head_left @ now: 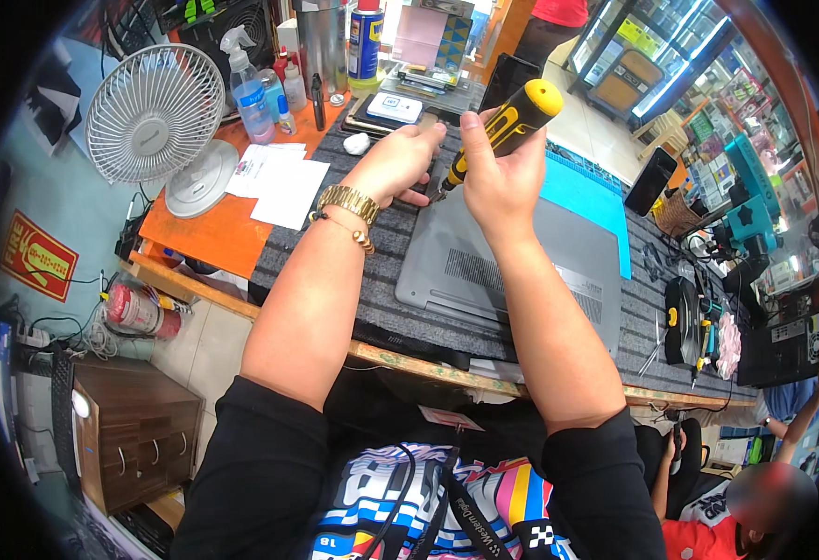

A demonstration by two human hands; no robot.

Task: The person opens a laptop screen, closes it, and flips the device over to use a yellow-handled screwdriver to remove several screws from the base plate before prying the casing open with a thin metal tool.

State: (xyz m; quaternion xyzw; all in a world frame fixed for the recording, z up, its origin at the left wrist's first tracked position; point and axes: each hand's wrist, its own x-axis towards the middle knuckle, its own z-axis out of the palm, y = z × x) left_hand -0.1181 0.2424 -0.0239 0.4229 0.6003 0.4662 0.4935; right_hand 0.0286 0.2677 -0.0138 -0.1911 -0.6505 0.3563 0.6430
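A grey laptop [425,273] lies bottom side up on a striped dark grey mat [383,271]. My right hand [503,187] is closed around a yellow and black screwdriver [528,105]. The screwdriver leans, handle up and to the right, with its tip down near the laptop's far left corner. Beside that tip is my left hand [400,161], its fingers stretched forward and its thumb apart from them. I see nothing held in it, though part of its palm side is hidden. A gold watch [350,200] circles the left wrist.
Left of the mat stand a white fan [155,112], a spray bottle [251,98] and white papers [279,187]. A blue mat [585,196] reaches under the laptop's right side. Farther right are a phone [652,177] and a black case [681,320]. Another person [722,523] sits at lower right.
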